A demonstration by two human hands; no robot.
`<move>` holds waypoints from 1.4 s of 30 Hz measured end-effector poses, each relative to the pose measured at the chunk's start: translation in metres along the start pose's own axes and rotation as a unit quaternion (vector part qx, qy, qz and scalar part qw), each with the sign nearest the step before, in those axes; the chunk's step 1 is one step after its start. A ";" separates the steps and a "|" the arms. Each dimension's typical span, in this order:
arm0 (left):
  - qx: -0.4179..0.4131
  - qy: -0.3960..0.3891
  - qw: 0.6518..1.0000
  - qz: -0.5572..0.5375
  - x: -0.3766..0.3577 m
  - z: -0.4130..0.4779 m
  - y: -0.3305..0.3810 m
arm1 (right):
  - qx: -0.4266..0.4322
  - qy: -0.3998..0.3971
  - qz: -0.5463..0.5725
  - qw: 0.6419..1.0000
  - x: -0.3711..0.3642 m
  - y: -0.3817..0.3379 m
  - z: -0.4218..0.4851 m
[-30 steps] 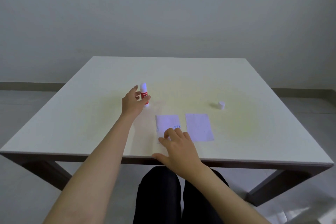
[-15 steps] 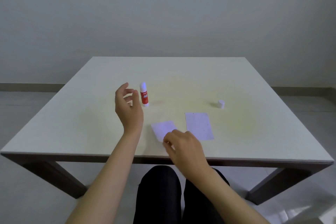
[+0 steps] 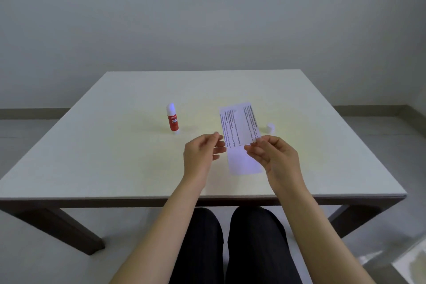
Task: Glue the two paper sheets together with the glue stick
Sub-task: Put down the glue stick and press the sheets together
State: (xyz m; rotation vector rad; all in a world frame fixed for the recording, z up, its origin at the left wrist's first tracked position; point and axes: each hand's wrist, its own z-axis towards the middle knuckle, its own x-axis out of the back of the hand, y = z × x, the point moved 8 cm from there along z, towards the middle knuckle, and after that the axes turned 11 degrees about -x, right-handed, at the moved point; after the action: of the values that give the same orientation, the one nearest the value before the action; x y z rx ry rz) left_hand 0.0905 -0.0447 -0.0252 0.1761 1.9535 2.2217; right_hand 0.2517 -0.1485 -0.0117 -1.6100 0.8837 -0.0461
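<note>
My right hand [image 3: 274, 157] pinches the lower right corner of a printed paper sheet [image 3: 238, 122] and holds it upright above the table, text side toward me. The thumb and forefinger of my left hand [image 3: 201, 155] are at that sheet's left edge; whether they grip it is unclear. A blank white sheet [image 3: 242, 162] lies flat on the table just under the raised one, between my hands. The red and white glue stick [image 3: 173, 120] stands upright and uncapped to the left, beyond my left hand.
The glue stick's small white cap [image 3: 271, 127] sits on the white table [image 3: 92, 157] right of the raised sheet. The table's near edge runs just below my wrists, with my dark-trousered legs under it. A grey wall stands behind.
My left hand left the glue stick standing and came over to the paper. My right hand picked one sheet off the table and turned it up, printed side facing me.
</note>
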 end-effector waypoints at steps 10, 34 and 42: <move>0.045 -0.027 0.998 0.028 -0.016 -0.004 -0.008 | -0.012 0.035 -0.068 0.997 0.029 0.008 0.006; -0.069 -0.076 0.964 0.246 -0.015 -0.008 -0.025 | 0.062 0.113 -0.555 0.822 0.040 0.010 0.015; -0.081 -0.073 0.960 0.258 -0.016 -0.005 -0.027 | 0.067 0.117 -0.571 0.810 0.037 0.011 0.016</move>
State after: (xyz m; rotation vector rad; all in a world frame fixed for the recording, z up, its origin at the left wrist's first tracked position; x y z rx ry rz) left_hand 0.1064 -0.0495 -0.0526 0.8893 1.7845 2.5679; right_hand 0.2801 -0.1559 -0.0421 -1.8021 -0.0441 -1.1456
